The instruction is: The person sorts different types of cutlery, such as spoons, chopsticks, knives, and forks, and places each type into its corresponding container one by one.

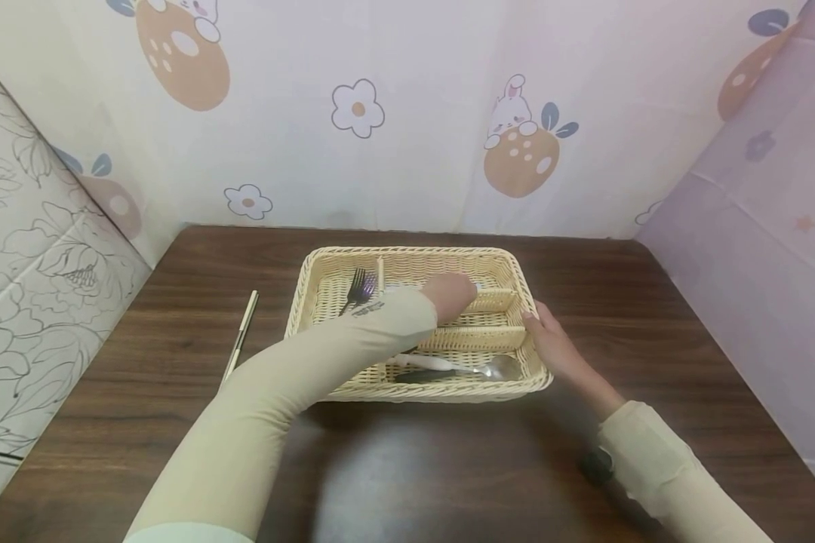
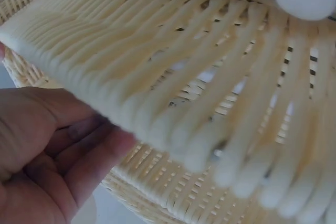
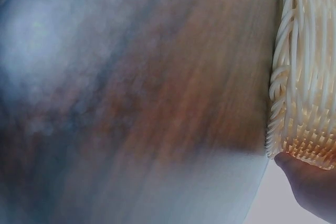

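A cream wicker basket point(image 1: 407, 250) with dividers lies on the dark wooden table. My left hand point(image 1: 451, 296) reaches down into its middle part, beside a woven divider point(image 2: 131, 61). In the left wrist view the left fingers point(image 2: 100, 150) are bent, their tips near the divider's edge; whether they pinch anything is hidden. At the basket's right end my right hand point(image 1: 550, 339) grips the rim, thumb point(image 3: 294, 169) on the wicker. Dark forks point(image 1: 358, 288) rest in the left compartment. The front compartment holds a spoon point(image 1: 502, 368) and a dark-handled utensil point(image 1: 424, 376).
A pair of chopsticks point(image 1: 241, 335) lies on the table point(image 1: 176, 332) left of the basket. Behind the table hangs a printed curtain point(image 1: 421, 166), with patterned panels at both sides. A small dark object point(image 1: 595, 465) sits below the right wrist.
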The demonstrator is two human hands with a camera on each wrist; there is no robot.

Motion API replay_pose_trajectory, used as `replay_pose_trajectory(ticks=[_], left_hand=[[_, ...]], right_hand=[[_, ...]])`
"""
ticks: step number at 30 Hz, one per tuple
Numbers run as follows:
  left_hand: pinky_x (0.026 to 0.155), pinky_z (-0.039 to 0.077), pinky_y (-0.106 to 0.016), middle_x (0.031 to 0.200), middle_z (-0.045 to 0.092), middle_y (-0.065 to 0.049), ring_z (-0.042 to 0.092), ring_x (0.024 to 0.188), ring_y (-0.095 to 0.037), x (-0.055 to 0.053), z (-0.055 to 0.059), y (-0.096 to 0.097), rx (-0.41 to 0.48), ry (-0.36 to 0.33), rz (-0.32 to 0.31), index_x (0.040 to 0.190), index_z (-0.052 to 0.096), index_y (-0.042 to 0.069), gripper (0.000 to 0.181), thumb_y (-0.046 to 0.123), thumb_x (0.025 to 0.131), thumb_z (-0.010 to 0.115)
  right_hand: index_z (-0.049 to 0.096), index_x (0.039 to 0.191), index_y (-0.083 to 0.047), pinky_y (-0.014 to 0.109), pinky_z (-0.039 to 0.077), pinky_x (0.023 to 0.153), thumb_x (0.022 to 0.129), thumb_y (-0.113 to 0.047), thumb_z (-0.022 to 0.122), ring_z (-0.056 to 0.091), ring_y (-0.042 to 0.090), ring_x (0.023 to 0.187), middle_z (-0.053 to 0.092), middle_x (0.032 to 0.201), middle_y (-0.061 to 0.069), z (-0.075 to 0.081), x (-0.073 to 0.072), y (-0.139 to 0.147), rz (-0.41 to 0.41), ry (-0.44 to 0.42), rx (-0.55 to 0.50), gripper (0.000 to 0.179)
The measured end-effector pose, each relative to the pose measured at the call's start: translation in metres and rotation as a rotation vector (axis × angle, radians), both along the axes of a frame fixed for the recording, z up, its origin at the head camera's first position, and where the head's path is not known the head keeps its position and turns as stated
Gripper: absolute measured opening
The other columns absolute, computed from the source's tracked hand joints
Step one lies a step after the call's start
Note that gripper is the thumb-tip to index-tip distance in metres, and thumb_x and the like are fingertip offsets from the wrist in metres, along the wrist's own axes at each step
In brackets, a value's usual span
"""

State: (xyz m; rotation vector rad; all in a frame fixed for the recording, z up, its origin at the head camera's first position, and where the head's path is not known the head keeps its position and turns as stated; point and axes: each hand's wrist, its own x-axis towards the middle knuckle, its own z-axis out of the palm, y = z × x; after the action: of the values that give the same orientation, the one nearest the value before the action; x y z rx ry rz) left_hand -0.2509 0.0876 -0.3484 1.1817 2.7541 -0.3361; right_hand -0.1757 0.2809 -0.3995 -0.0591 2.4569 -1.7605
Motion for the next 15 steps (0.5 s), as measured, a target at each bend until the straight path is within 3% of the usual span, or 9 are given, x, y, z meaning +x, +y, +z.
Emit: replay_pose_trajectory(ticks=[5,10,15], left_hand=[[0.074,0.052,-0.023,0.1,0.067,-0.002,0.061,0.086,-0.012,0.0,-0.002,0.003,-0.009,0.002,-0.001,0.104,0.067,0.01,0.018,0.008,0.097,0.051],[0.068,0.052,-0.021,0.098,0.066,0.0,0.057,0.077,-0.009,-0.001,-0.009,0.008,-0.088,0.036,-0.004,0.105,0.068,0.012,0.017,0.01,0.097,0.052],[0.067,0.054,-0.023,0.104,0.065,0.0,0.059,0.079,-0.009,0.0,-0.013,0.01,-0.105,0.018,0.03,0.109,0.068,0.013,0.019,0.011,0.097,0.052]], right_hand=[[0.009,0.149,0.001,0.039,0.055,0.073,0.105,-0.024,0.025,0.063,0.033,0.092,0.043,0.123,0.039,0.001,0.0,0.0,-0.004,-0.002,0.013,0.053],[0.008,0.149,0.001,0.039,0.055,0.074,0.105,-0.023,0.025,0.062,0.033,0.093,0.042,0.125,0.039,-0.001,-0.001,0.0,-0.004,0.0,0.022,0.053],[0.009,0.149,0.001,0.037,0.055,0.074,0.105,-0.024,0.025,0.063,0.029,0.091,0.043,0.123,0.038,-0.003,-0.002,0.0,-0.004,0.006,0.041,0.053]])
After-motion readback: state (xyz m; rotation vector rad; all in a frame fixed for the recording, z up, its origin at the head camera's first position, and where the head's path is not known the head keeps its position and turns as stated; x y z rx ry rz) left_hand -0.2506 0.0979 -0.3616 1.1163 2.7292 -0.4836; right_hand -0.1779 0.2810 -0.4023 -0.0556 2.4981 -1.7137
